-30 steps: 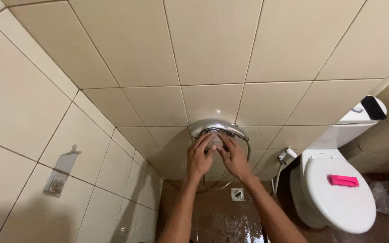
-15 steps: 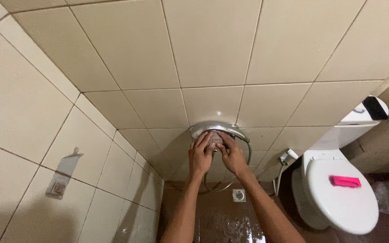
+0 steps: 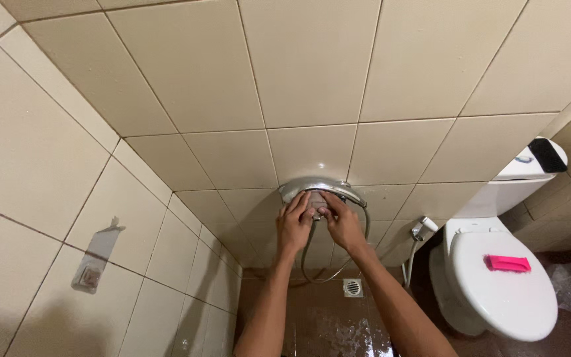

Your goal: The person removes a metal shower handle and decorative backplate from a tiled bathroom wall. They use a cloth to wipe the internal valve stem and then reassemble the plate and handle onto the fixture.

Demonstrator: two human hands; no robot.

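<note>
A curved chrome shower fitting is fixed to the beige tiled wall. Both my arms reach up to it. My left hand has its fingers curled round the part just beneath the chrome cover. My right hand pinches the same spot from the other side, fingertips touching a small grey piece under the cover. A thin metal hose loops down from the fitting between my forearms. What exactly the fingers grip is partly hidden by the hands.
A white toilet with closed lid stands at right, a pink flat object on the lid. A bidet sprayer hangs beside it. A floor drain lies on wet brown floor. A torn sticker marks the left wall.
Both hands stay on the shower fitting; the fingers have shifted slightly closer together under the chrome cover. The view has barely moved.
</note>
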